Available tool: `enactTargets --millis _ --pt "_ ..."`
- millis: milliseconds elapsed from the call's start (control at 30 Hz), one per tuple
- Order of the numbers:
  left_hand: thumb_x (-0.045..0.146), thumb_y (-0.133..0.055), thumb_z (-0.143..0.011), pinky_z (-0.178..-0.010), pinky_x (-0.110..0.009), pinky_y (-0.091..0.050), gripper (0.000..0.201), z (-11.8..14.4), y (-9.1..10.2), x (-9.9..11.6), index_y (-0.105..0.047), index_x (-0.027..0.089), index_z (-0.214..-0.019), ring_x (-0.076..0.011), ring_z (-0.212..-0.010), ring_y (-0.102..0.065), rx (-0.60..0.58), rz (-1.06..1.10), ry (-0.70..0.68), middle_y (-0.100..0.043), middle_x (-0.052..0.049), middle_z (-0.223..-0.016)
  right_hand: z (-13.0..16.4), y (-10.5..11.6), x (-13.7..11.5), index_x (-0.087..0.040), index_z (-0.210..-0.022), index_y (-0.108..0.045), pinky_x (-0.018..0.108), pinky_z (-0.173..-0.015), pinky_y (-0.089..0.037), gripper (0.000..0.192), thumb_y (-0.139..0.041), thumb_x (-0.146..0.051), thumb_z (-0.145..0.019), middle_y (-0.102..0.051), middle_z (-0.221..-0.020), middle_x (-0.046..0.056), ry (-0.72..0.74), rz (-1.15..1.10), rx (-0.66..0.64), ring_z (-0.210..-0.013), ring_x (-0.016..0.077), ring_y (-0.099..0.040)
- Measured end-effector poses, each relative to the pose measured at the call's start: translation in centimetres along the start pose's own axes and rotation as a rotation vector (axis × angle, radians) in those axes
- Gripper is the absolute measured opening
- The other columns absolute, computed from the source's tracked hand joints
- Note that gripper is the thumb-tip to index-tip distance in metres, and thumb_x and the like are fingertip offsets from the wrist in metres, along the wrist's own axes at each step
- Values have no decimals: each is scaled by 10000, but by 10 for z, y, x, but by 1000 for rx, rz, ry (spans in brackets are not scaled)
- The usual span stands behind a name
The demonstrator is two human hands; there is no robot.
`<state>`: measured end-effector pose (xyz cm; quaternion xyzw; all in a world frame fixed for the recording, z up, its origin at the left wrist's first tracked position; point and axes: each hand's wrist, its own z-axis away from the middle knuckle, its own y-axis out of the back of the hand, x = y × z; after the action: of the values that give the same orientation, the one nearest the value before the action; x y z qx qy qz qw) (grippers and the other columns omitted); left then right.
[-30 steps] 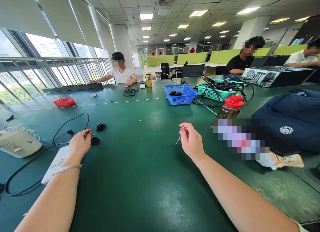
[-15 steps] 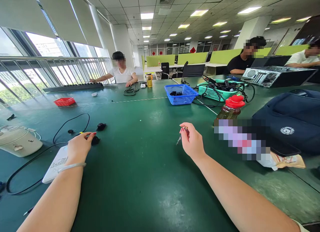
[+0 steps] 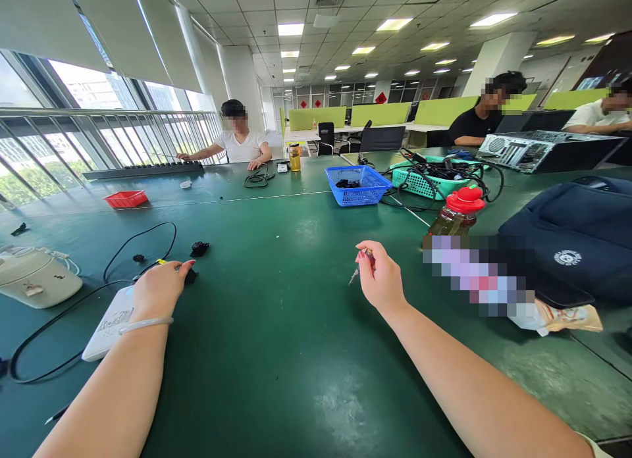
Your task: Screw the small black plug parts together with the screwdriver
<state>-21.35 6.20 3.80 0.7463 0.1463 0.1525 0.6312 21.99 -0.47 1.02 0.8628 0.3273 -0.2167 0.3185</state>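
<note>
Metal piece [image 3: 354,276] already sits gripped in right hand [image 3: 381,277]; left hand [image 3: 158,288] is at a black block [image 3: 191,275], apparently not yet lifted; whether gripped, I cannot tell

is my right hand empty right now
No, your right hand holds a slim object, its tip pointing down toward the table.
</note>
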Motion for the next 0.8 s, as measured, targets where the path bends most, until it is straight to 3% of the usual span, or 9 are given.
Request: enactTargets --millis 467,700,800 --pt "567 -296 -954 -732 -448 -467 585 7 5 7 -705 194 -1144 -382 -973 -639 32 -146 -93 -711 -186 -1055 1 0 1 -212 -1012 -560 283 -588 -493 192 -399 -284 -936 -663 -743 26 -6 -6 1 -600 172 -621" --pt "588 -358 -925 -782 -463 -469 588 -1 -4 2 -670 206 -1244 -384 -1015 -627 25 -115 -101 -695 -192 -1121 0 0 -1 -211 -1012 -560 281 -592 -483 195 -396 -276 -931 -649 -728 18 -5 -11 -1 -581 164 -604" --pt "581 -359 -924 -787 -461 -474 583 -2 -8 3 -696 194 -1199 -386 -1014 -624 16 -111 -100 -690 -204 -1118 0 0 -1 -208 -1010 -559 279 -581 -476 197 -392 -278 -933 -644 -727 17 -6 -8 -2 -564 158 -592"
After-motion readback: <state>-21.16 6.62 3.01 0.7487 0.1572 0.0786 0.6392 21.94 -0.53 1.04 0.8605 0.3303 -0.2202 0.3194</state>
